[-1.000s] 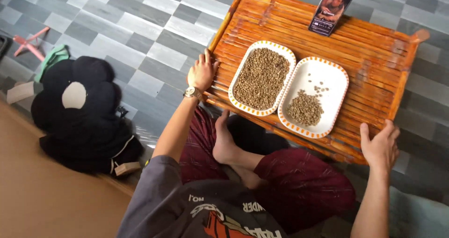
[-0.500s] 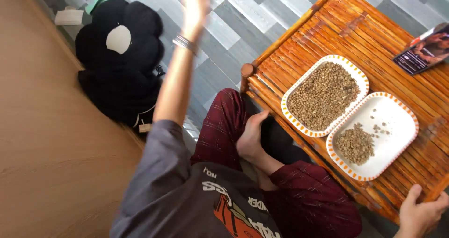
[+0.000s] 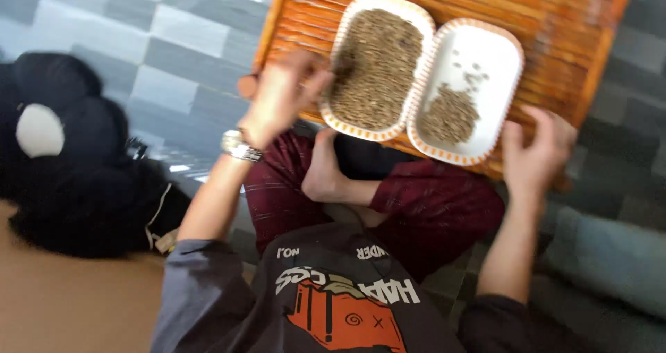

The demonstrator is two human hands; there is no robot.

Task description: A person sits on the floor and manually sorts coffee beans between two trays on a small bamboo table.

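Observation:
Two white oblong trays with orange-patterned rims sit side by side on a low bamboo table (image 3: 305,20). The left tray (image 3: 361,132) is full of small brown-green seeds (image 3: 378,69). The right tray (image 3: 492,55) holds a small heap of seeds (image 3: 447,114) near its front and a few loose ones. My left hand (image 3: 281,100), with a watch on its wrist, hovers at the left tray's left rim, fingers loosely apart and blurred. My right hand (image 3: 538,148) rests with spread fingers at the table's front edge, beside the right tray.
I sit cross-legged in dark red trousers, one bare foot (image 3: 326,173) under the table's front edge. A black soft bag with a white patch (image 3: 69,166) lies on the left. Grey checkered floor tiles (image 3: 180,62) surround the table.
My left arm has come down from raised over the floor to the left tray's rim. My right hand is now fully in view at the table's edge. The view swung back over the table.

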